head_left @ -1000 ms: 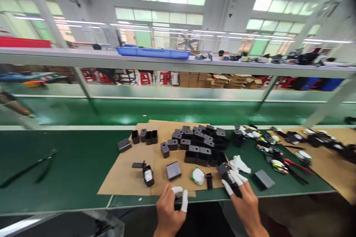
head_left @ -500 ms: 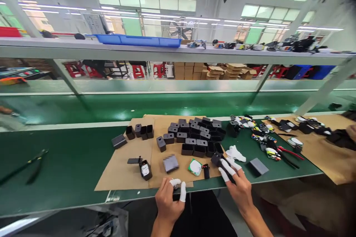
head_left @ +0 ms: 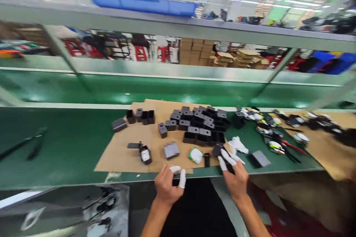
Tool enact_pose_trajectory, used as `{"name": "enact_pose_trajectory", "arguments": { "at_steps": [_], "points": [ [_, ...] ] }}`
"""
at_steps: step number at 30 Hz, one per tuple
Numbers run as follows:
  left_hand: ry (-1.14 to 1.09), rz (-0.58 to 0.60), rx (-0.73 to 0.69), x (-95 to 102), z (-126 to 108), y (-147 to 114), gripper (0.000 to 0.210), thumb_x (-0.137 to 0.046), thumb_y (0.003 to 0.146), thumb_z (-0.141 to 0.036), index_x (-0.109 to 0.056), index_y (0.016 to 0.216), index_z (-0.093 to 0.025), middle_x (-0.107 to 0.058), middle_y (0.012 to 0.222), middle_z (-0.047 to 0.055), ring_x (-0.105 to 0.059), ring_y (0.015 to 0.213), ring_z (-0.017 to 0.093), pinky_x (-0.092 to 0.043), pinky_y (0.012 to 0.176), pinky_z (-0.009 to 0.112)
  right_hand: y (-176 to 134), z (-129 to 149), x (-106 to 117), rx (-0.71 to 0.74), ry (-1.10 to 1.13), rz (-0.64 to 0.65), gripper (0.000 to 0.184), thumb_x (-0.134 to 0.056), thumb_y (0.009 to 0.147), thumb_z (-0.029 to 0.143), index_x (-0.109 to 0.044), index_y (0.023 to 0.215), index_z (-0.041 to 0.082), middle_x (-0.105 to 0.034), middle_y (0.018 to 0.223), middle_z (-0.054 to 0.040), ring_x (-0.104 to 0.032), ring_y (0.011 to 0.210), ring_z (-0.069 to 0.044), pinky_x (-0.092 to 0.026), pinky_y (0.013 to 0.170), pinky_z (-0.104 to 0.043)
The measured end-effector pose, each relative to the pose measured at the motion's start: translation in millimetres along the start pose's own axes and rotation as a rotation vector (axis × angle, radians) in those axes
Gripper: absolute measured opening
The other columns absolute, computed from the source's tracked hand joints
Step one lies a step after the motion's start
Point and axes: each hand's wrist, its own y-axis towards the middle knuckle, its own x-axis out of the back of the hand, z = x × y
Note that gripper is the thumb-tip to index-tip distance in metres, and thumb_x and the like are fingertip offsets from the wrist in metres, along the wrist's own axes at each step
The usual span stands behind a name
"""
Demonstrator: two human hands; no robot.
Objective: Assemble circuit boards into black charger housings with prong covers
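My right hand (head_left: 236, 177), white finger cots on its fingertips, grips a small black plastic case (head_left: 217, 150) at the cardboard's right front. At the table's front edge my left hand (head_left: 168, 185) is curled, two fingers in white cots; what lies inside it is hidden. Between the hands are a round white part on a green circuit board (head_left: 196, 155), a small black piece (head_left: 206, 160) wired to it, and a grey block (head_left: 171, 150) with a blurred face. Farther left stands an opened black case (head_left: 145, 154) with a white part inside, its lid beside it.
Several black cases (head_left: 194, 127) stand clustered on the cardboard (head_left: 119, 155). Crumpled white cloth (head_left: 237, 144), a dark grey box (head_left: 260, 159), circuit assemblies (head_left: 267, 129) and red-handled pliers (head_left: 294, 147) lie right. Dark pliers (head_left: 25, 144) lie left. A shelf (head_left: 155, 20) spans above.
The camera view has tilted down, so the table sits higher in the picture. Both hands keep nearly the same places relative to the parts; the right remains at the black case.
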Motion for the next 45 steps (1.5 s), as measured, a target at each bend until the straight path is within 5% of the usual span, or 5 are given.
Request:
{"name": "enact_pose_trajectory", "arguments": {
  "at_steps": [7, 14, 24, 38, 45],
  "points": [
    [-0.017, 0.015, -0.039, -8.4, 9.4, 1.9, 0.022, -0.078, 0.094, -0.008, -0.063, 0.102, -0.022, -0.067, 0.078, 0.002, -0.058, 0.071, 0.021, -0.049, 0.067, 0.033, -7.5, -14.5, -4.1, -0.337, 0.127, -0.016, 0.024, -0.089, 0.090, 0.034, -0.089, 0.112, 0.027, -0.087, 0.114, -0.0106, -0.081, 0.113, -0.031, -0.065, 0.108, -0.051],
    [0.032, 0.018, -0.044, -9.8, 6.9, 3.6, 0.023, -0.080, 0.092, -0.010, -0.064, 0.103, -0.022, -0.067, 0.078, 0.001, -0.061, 0.069, 0.020, -0.049, 0.066, 0.032, 5.6, 41.1, 0.6, -0.796, 0.608, -0.176, 0.040, -0.066, 0.109, 0.053, -0.073, 0.141, 0.030, -0.082, 0.136, -0.0082, -0.081, 0.118, -0.024, -0.070, 0.102, -0.047],
    [0.032, 0.009, -0.083, -14.6, 9.3, 4.9, 0.026, -0.084, 0.088, -0.010, -0.065, 0.101, -0.021, -0.069, 0.079, 0.002, -0.061, 0.071, 0.021, -0.050, 0.067, 0.032, 19.8, 83.8, 22.7, -1.285, 1.347, -0.221, 0.016, -0.082, 0.102, 0.040, -0.085, 0.114, 0.029, -0.086, 0.122, -0.0004, -0.083, 0.103, -0.013, -0.072, 0.098, -0.025],
    [0.046, 0.010, -0.073, -13.7, 6.9, 6.1, 0.023, -0.082, 0.089, -0.012, -0.065, 0.101, -0.021, -0.067, 0.076, 0.001, -0.061, 0.069, 0.021, -0.051, 0.067, 0.032, 9.8, 40.9, 11.7, -0.817, 0.582, -0.169, 0.046, -0.090, 0.093, 0.046, -0.077, 0.133, 0.027, -0.081, 0.130, -0.0083, -0.077, 0.119, -0.025, -0.065, 0.111, -0.049],
    [0.053, -0.003, -0.080, -13.3, 6.5, 5.9, 0.023, -0.082, 0.089, -0.011, -0.065, 0.100, -0.022, -0.067, 0.076, 0.001, -0.062, 0.069, 0.020, -0.051, 0.065, 0.031, 2.6, 0.5, 12.6, -0.435, 0.127, -0.013, 0.021, -0.086, 0.094, 0.041, -0.089, 0.113, 0.032, -0.084, 0.125, -0.0089, -0.078, 0.121, -0.030, -0.060, 0.118, -0.051]
  ]
}}
